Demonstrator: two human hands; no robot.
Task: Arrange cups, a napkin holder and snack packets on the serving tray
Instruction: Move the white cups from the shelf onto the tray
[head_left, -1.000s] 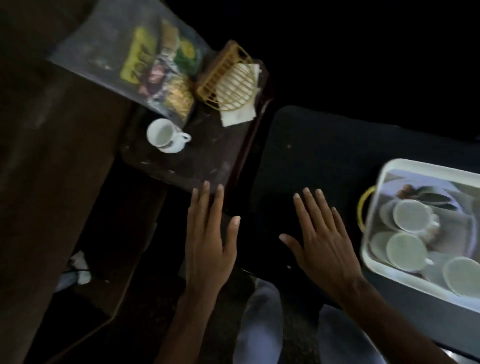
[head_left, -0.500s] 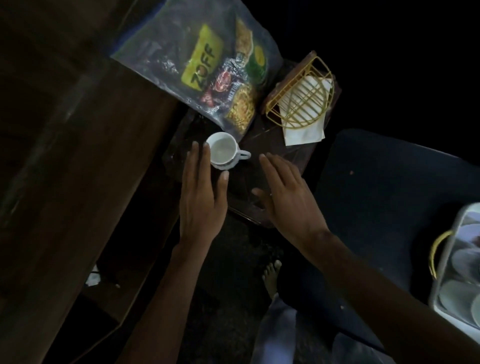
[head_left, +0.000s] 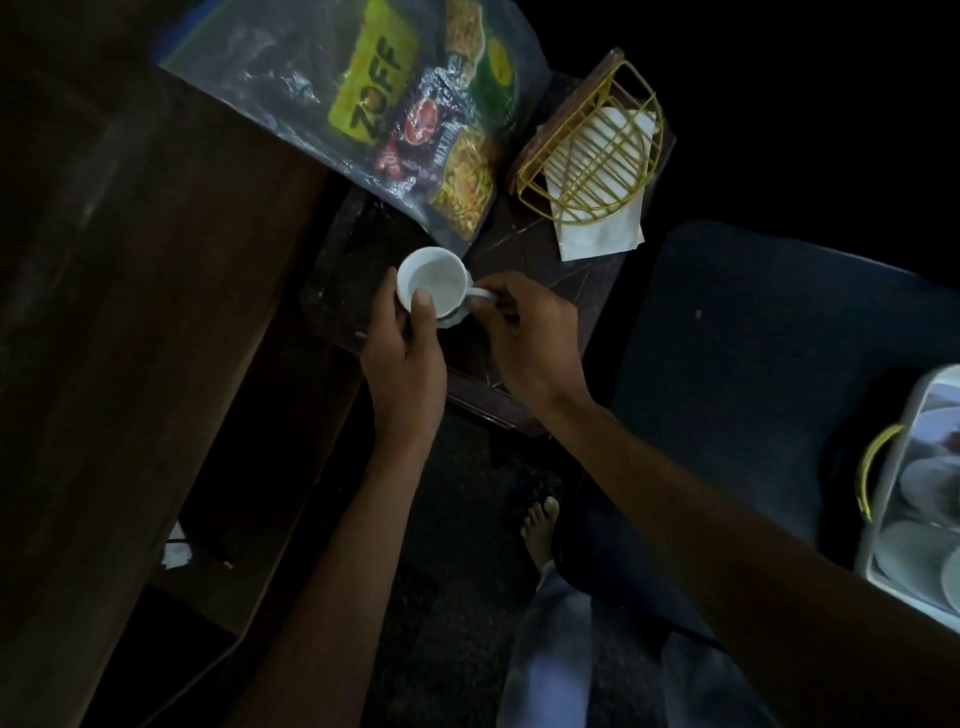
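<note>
- The left hand (head_left: 402, 364) is curled round the body of the white cup (head_left: 434, 280): its thumb lies on the near side of the rim and its fingers wrap the far left side.
- The right hand (head_left: 524, 338) is narrowed to a pinch on the cup's handle, which points towards that hand.
- The cup stands upright, mouth up, between the two hands and just beyond their knuckles.
- A pale scalloped saucer (head_left: 451, 321) shows under the cup, between the left thumb and the right fingers. Whether the cup is raised off it cannot be told.
- Cup and hands are over a small dark table (head_left: 550, 270).
- Beyond the left hand, past the cup, lies a clear bag of snack packets (head_left: 415, 114); its near corner is just beside the cup's rim.
- Beyond the right hand, well apart from it, a yellow wire napkin holder (head_left: 597, 150) lies on the table over white napkins (head_left: 597, 234).
- Far out to the right of the right forearm sits the serving tray (head_left: 935, 378), with blurred white cups (head_left: 904, 545) inside it.
</note>
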